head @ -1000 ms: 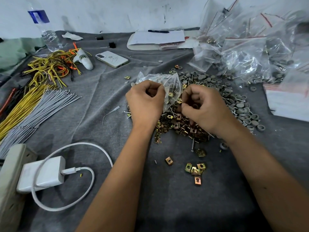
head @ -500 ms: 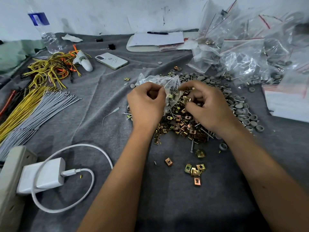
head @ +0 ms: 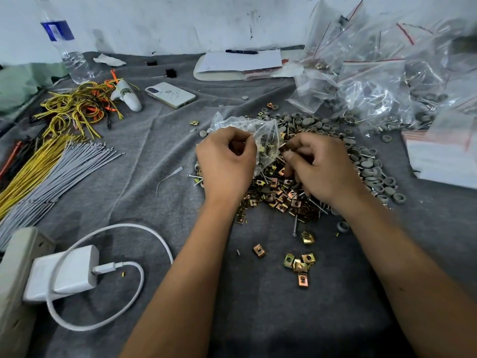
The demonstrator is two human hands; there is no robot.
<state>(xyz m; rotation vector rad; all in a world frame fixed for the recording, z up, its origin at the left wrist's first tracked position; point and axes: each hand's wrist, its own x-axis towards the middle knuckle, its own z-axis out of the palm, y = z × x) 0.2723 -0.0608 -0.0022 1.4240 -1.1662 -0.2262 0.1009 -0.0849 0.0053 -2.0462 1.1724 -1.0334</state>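
bag (head: 260, 135), gripped by the left hand (head: 227, 164), is receiving a brass clip (head: 284, 148) the right hand (head: 320, 166) is pinching, freshly lifted from the pile (head: 281, 195) below it.

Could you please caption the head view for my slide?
Left hand grips a clear plastic bag while the right hand pinches a brass clip beside it.

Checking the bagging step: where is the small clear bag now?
In the head view, mid-table: the left hand grips the small clear bag, just left of the right hand, which pinches a brass clip, over the clip pile.
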